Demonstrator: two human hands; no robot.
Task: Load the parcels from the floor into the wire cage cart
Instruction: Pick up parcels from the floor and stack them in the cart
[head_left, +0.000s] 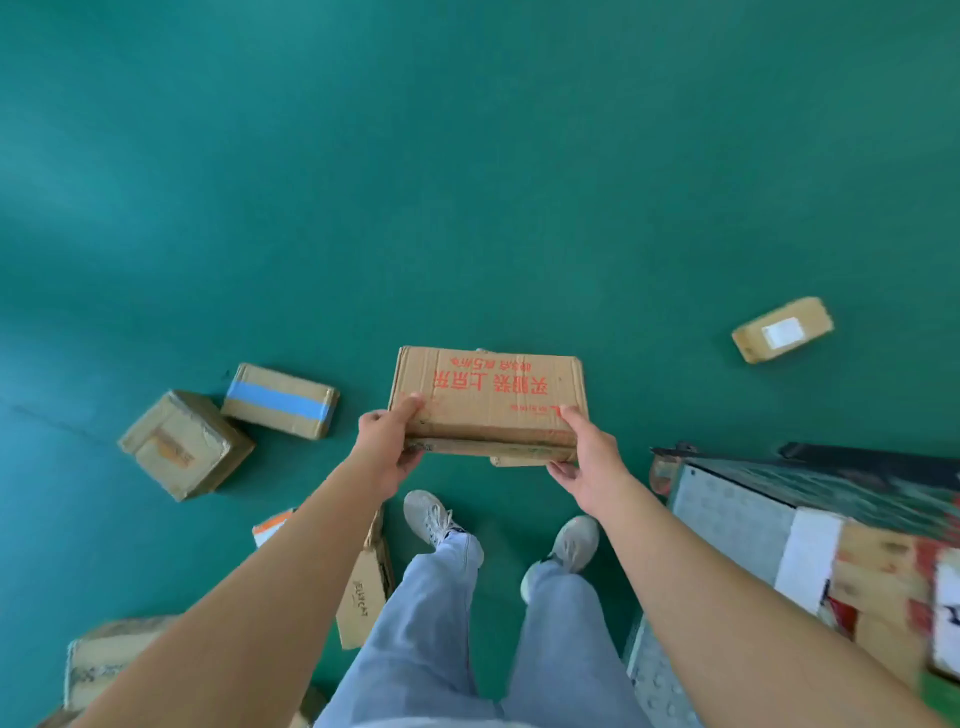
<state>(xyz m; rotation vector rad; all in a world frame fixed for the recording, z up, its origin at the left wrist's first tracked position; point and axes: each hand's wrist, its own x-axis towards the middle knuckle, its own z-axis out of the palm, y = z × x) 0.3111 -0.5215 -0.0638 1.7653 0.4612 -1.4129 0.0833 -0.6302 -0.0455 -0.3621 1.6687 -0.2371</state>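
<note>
I hold a flat cardboard box with red print (493, 397) in front of me above the green floor. My left hand (387, 449) grips its near left corner, thumb on top. My right hand (587, 457) grips the near right corner, thumb on top and fingers underneath. The wire cage cart (727, 499) stands at the lower right with several parcels (872, 577) inside it. Other parcels lie on the floor: a box with a blue stripe (280, 400), a taped brown box (184, 444) and a small box with a white label (782, 328).
Near my left leg stands an opened flat carton (363, 592), with an orange-and-white parcel (270, 526) behind my left arm. Another brown box (104, 660) sits at the bottom left. My two feet (431, 517) stand on the green floor (467, 182).
</note>
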